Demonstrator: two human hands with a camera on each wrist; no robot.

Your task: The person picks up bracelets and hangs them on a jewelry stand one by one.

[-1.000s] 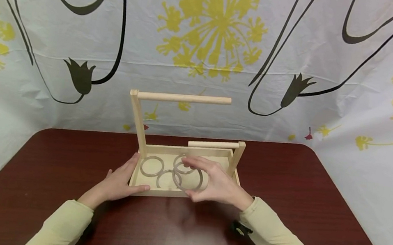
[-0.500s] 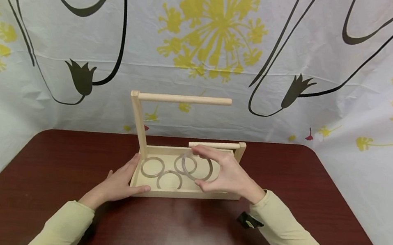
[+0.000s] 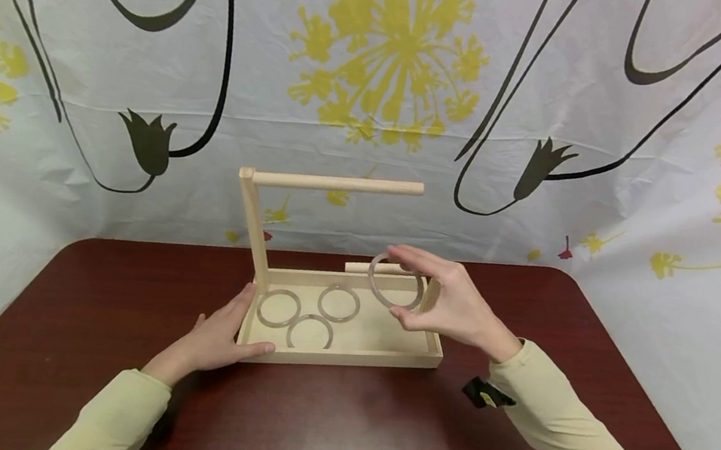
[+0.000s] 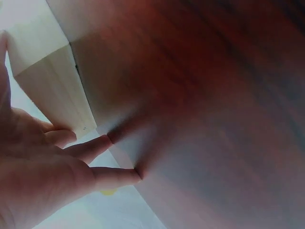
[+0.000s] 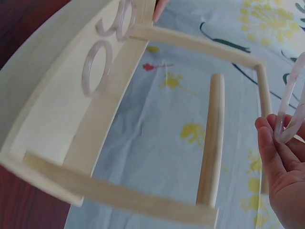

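Note:
A shallow wooden tray (image 3: 377, 359) lies across the table, a tall post with a long dowel (image 3: 338, 183) at its left end. A shorter dowel (image 5: 213, 138) stands at the right end. My right hand (image 3: 460, 303) pinches a translucent grey ring (image 3: 371, 281) between thumb and fingertips, raised over the tray's right rear corner and overlapping the short dowel in the head view. Three similar rings lie in the tray: one at left (image 3: 260, 308), one in front (image 3: 312, 317), one farther right (image 3: 337, 320). My left hand (image 3: 219, 332) rests against the tray's left end, fingers extended, thumb on the front wall.
The dark red-brown table (image 3: 333, 434) has rounded far corners. A white patterned curtain (image 3: 213, 99) hangs close behind it and along both sides. A small black device (image 3: 489, 394) sits under my right wrist.
My right hand has carried the pinched ring up and right, from low over the other rings to the short dowel's end. The left hand and tray stay put.

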